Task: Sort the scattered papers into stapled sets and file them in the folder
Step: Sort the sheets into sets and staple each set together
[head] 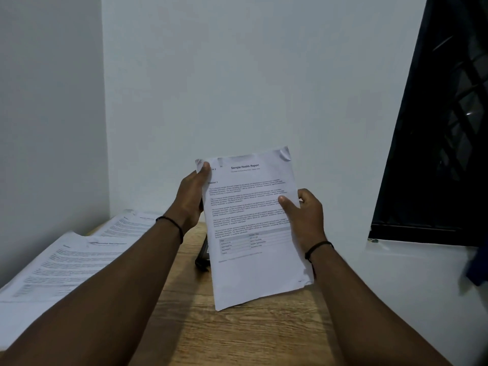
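Note:
A set of white printed sheets headed "Sample Health Report" [253, 228] is held upright above the wooden table [237, 334]. My left hand [191, 196] grips its upper left edge, the thumb on the top corner. My right hand [306, 217] pinches the right edge, thumb on the front. The top right corner is creased. More printed papers [68, 260] lie spread over the table's left side. A dark object [203, 254], possibly a stapler, lies on the table, mostly hidden behind the held sheets.
White walls meet in a corner behind the table. A dark barred window [443, 128] fills the upper right above a white ledge [412, 270]. A blurred dark blue thing [476, 268] shows at the right edge.

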